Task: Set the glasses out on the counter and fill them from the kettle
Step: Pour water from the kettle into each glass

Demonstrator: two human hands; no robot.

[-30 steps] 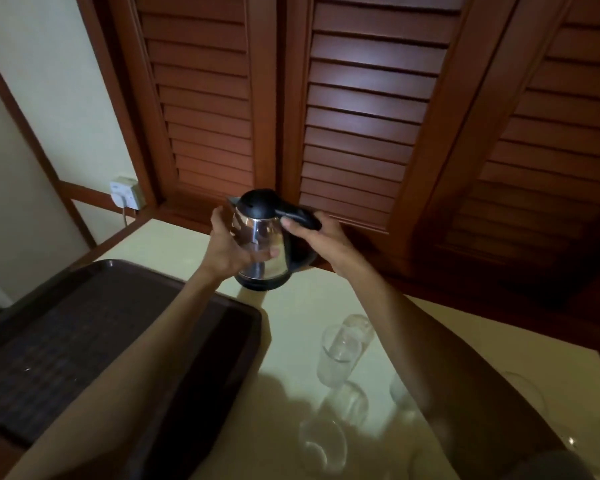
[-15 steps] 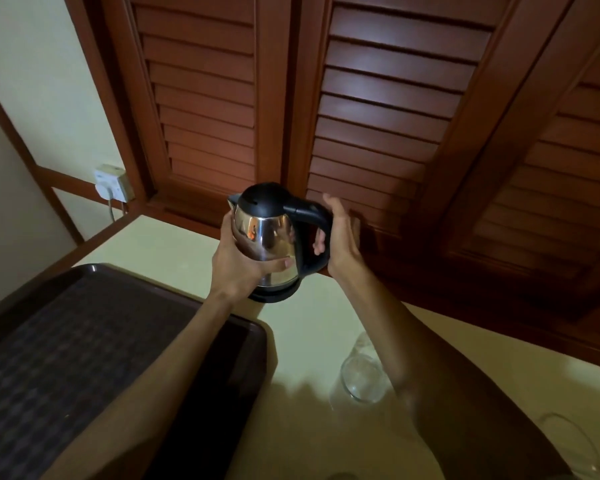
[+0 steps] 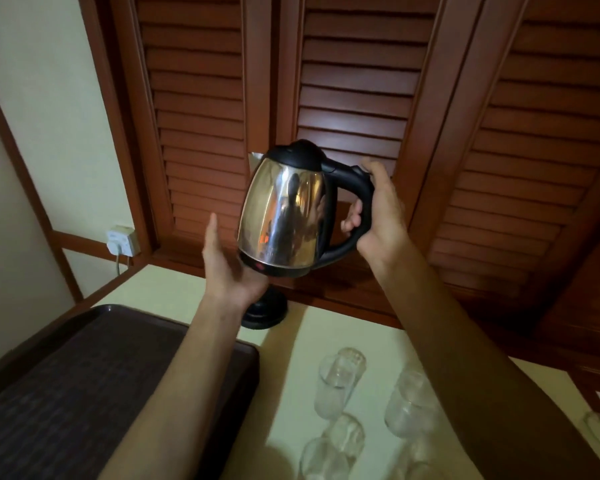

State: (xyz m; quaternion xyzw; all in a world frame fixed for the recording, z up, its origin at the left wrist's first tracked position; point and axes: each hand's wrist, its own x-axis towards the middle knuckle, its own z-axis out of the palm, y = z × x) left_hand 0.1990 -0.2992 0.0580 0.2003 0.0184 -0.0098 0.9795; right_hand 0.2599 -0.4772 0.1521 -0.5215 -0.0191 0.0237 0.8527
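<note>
Above the cream tabletop (image 3: 187, 289), steel kettle (image 3: 284, 216) lifted off its black base (image 3: 265, 311), right hand (image 3: 378, 216) wrapped round the handle, left hand (image 3: 229, 261) spread under its bottom edge, glasses (image 3: 340, 382) below, brown tray (image 3: 84, 375) left.

Counter (image 3: 284, 382): tray (image 3: 84, 375), glasses (image 3: 340, 382) (kettle base (image 3: 267, 311))

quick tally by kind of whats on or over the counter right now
kettle: 1
kettle base: 1
tray: 1
glasses clearly visible: 4, at; more may be hidden by the right arm or cut off
total: 7
</note>
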